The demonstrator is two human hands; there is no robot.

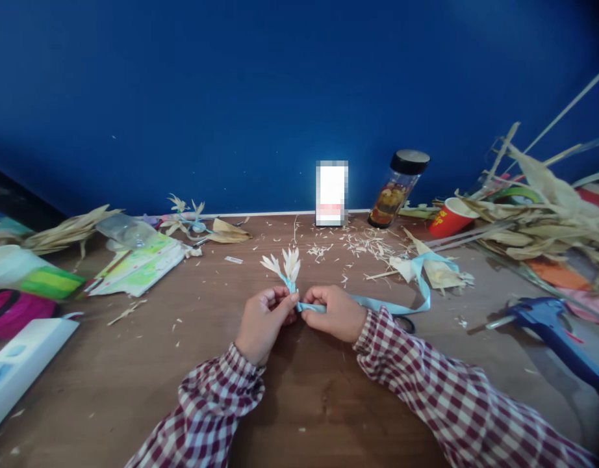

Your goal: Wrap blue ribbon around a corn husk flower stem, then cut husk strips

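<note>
Between finger and thumb, my left hand (pixel 267 318) pinches the base of a small flower of pale dried husk petals (pixel 286 265), which stands upright with light blue wrapping just under the petals. Close beside it, my right hand (pixel 336 312) is closed on a light blue ribbon (pixel 394 307). A short stretch of that ribbon spans the gap between both hands. Its long free part runs out behind my right wrist and curls up at the right. The lower end of the flower is hidden by my left fingers.
A blue glue gun (pixel 548 325), a red paper cup (pixel 450 218) and heaped dried husks (pixel 533 214) lie right. A tilted tea bottle (pixel 394 192) and a bright pixelated panel (pixel 331 193) stand at the back. Left are a painted sheet (pixel 138 266) and a white box (pixel 26 364). Husk scraps litter the table.
</note>
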